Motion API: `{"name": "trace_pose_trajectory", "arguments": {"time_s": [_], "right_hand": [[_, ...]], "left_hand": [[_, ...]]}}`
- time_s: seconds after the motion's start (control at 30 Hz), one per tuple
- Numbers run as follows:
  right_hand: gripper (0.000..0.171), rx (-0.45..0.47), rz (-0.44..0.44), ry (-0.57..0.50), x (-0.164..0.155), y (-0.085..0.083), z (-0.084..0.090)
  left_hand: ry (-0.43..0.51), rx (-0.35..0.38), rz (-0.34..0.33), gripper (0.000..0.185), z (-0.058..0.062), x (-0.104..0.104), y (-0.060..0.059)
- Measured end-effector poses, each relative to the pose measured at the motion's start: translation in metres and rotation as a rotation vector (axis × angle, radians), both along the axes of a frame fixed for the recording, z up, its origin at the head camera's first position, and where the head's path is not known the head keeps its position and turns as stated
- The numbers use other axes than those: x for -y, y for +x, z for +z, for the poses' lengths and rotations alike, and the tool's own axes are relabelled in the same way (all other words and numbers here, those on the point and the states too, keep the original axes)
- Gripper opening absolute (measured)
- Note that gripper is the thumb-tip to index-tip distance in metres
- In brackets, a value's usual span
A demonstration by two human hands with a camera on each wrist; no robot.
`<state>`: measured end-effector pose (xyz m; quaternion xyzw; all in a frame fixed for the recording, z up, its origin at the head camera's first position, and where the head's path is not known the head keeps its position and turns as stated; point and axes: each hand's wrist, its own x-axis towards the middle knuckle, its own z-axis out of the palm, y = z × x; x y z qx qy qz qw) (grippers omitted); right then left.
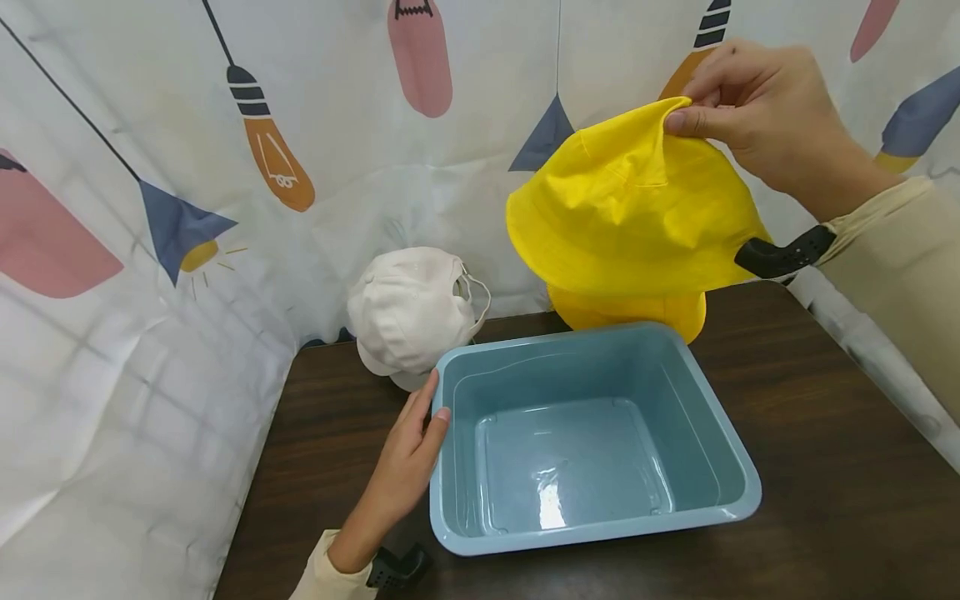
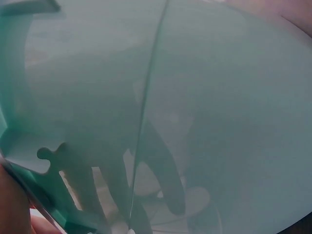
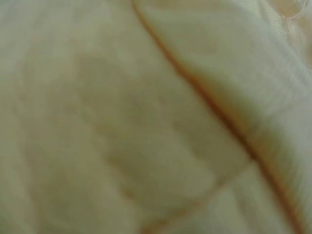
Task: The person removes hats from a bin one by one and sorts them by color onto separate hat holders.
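Observation:
A yellow bucket hat [image 1: 630, 200] hangs above the back of the basin, pinched at its upper edge by my right hand [image 1: 757, 117] between thumb and fingers. My left hand [image 1: 405, 454] rests against the left side of the light blue plastic basin [image 1: 592, 533], fingers fairly straight and thumb at the rim. No objects lie inside the basin. In the left wrist view the basin wall [image 2: 234, 122] fills the picture, with fingers mirrored in it. Blurred pale cloth [image 3: 122, 122] takes up the right wrist view.
White caps [image 1: 408, 304], with one brim under another, sit behind the basin's left corner. More yellow cloth, apparently another hat [image 1: 630, 310], shows behind the basin, partly hidden. The dark wood table [image 1: 330, 425] meets a printed curtain [image 1: 352, 167] at the back and left.

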<state>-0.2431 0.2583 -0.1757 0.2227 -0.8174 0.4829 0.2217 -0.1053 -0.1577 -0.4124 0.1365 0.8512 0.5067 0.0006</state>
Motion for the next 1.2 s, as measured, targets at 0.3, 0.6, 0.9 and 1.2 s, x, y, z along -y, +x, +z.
{"name": "trace_pose_trajectory", "arguments": {"time_s": [0.3, 0.6, 0.9, 1.2], "right_hand": [[0.024, -0.023, 0.043, -0.106, -0.013, -0.012, 0.017], [0.031, 0.008, 0.031, -0.206, -0.031, -0.014, 0.032], [0.032, 0.044, -0.026, -0.173, -0.042, -0.025, 0.026], [0.023, 0.05, -0.092, -0.042, -0.039, -0.035, -0.014]], "left_hand": [[-0.003, -0.008, 0.002, 0.061, 0.0, 0.0, 0.0], [-0.003, -0.004, 0.0, 0.061, 0.0, 0.0, 0.002], [-0.001, 0.005, 0.006, 0.062, 0.001, 0.0, 0.004], [0.005, 0.003, 0.003, 0.061, 0.0, -0.001, 0.004]]}}
